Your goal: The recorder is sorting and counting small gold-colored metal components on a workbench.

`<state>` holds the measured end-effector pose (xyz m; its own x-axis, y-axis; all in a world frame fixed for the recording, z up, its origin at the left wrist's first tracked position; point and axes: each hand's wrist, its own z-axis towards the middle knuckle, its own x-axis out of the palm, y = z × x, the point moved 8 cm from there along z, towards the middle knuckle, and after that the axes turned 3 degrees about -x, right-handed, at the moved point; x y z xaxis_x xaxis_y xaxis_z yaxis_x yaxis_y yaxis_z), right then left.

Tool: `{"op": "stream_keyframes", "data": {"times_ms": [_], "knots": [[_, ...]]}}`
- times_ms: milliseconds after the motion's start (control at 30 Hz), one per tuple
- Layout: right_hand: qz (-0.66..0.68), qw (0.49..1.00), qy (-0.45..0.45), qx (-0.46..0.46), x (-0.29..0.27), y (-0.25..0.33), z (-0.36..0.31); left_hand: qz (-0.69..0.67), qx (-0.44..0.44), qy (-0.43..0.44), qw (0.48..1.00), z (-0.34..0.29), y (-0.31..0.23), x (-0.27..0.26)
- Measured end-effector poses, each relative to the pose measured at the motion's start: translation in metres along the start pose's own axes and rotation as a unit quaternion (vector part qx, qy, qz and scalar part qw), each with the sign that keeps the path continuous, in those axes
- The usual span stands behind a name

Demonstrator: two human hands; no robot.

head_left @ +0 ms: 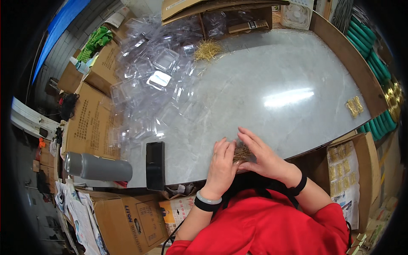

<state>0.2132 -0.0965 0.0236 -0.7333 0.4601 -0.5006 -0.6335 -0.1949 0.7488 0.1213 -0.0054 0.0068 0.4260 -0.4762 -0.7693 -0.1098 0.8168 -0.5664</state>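
Observation:
Close to the table's near edge, a small bundle of thin brownish-gold wire pieces [241,153] is held between my two hands. My left hand [222,166] presses against its left side with the fingers bent and close together. Around its right side cups my right hand [267,159], the long fingers stretched past the far end and the thumb at the near end. The palms hide part of the bundle. A loose heap of gold wire pieces [208,50] lies at the back of the grey table [250,89]. Two small gold bundles [354,106] rest by the right edge.
Clear plastic boxes [163,59] pile up on the table's left. A black phone [155,165] and a grey bottle [100,166] lie near the front left. A cardboard box [365,165] with gold bundles stands at the right, below the tabletop. A fan [296,16] stands at the back.

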Motion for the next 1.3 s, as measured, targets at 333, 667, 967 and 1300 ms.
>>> {"op": "stream_keyframes", "data": {"times_ms": [333, 667, 967, 1300], "knots": [[-0.122, 0.99, 0.048, 0.045, 0.006, -0.008, -0.001, -0.154, -0.042, 0.044, 0.986, 0.0, 0.006, -0.005], [-0.248, 0.96, 0.107, -0.069, 0.021, 0.008, -0.003, 0.054, -0.1, -0.024, 0.993, -0.015, 0.005, -0.045], [-0.217, 0.971, 0.087, -0.053, 0.017, 0.019, 0.002, -0.138, -0.143, 0.021, 0.98, -0.012, 0.009, -0.03], [-0.165, 0.983, 0.07, -0.043, 0.012, 0.007, -0.001, 0.007, -0.025, 0.086, 0.996, 0.009, -0.005, -0.035]]}}
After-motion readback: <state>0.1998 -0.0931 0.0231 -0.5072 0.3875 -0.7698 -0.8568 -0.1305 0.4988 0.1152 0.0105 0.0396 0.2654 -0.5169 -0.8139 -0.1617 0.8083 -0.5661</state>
